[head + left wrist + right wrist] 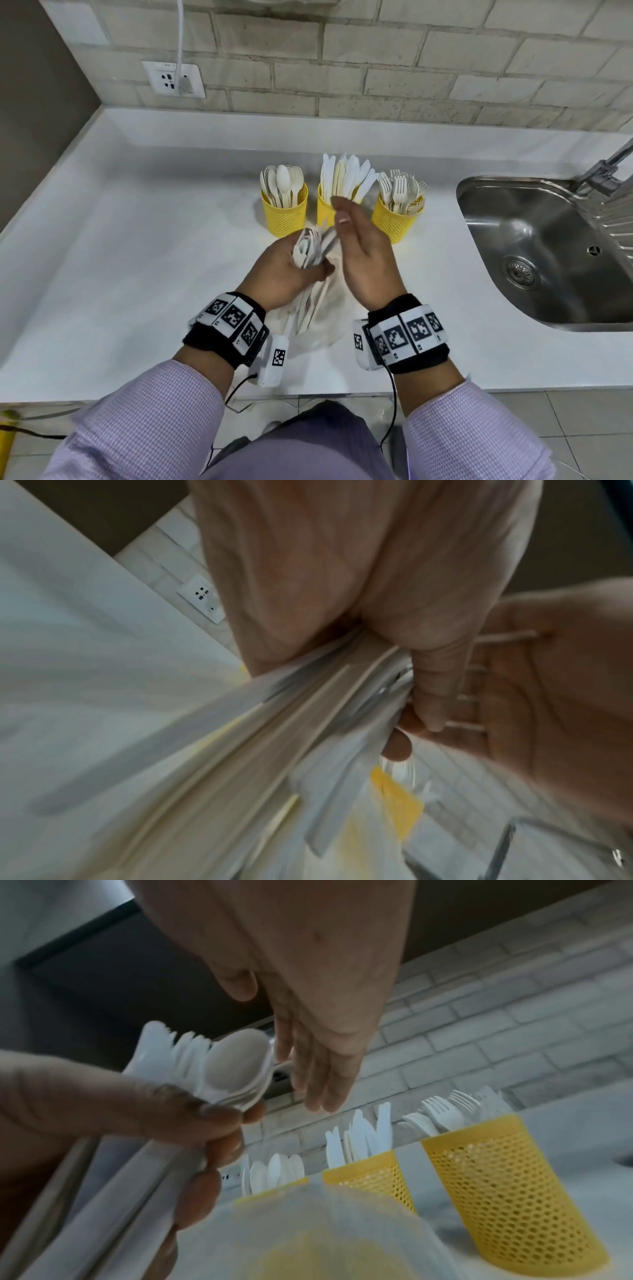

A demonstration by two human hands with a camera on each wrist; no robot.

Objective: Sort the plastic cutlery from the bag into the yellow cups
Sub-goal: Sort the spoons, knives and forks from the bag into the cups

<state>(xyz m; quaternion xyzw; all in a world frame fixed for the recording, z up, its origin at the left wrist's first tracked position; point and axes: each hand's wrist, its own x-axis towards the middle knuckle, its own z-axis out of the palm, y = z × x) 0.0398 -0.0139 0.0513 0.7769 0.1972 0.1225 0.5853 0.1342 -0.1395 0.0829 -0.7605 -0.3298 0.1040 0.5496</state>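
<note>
My left hand (pixel 291 270) grips a bundle of white plastic cutlery (pixel 310 251) above the clear plastic bag (pixel 318 318) on the counter; spoon bowls stick out of the fist (pixel 236 1066). My right hand (pixel 356 246) hovers just right of the bundle, fingers straight and holding nothing (pixel 318 1069). Behind stand three yellow mesh cups in a row: a spoon cup (pixel 284 214), a knife cup (pixel 325 209) partly hidden by my right fingers, and a fork cup (pixel 397 219). The left wrist view is blurred, showing the bundle's handles (pixel 308 710).
A steel sink (pixel 548 253) with a tap is set in the white counter (pixel 137 257) at the right. A wall socket (pixel 173 79) with a plugged cable sits on the tiled wall at the back left.
</note>
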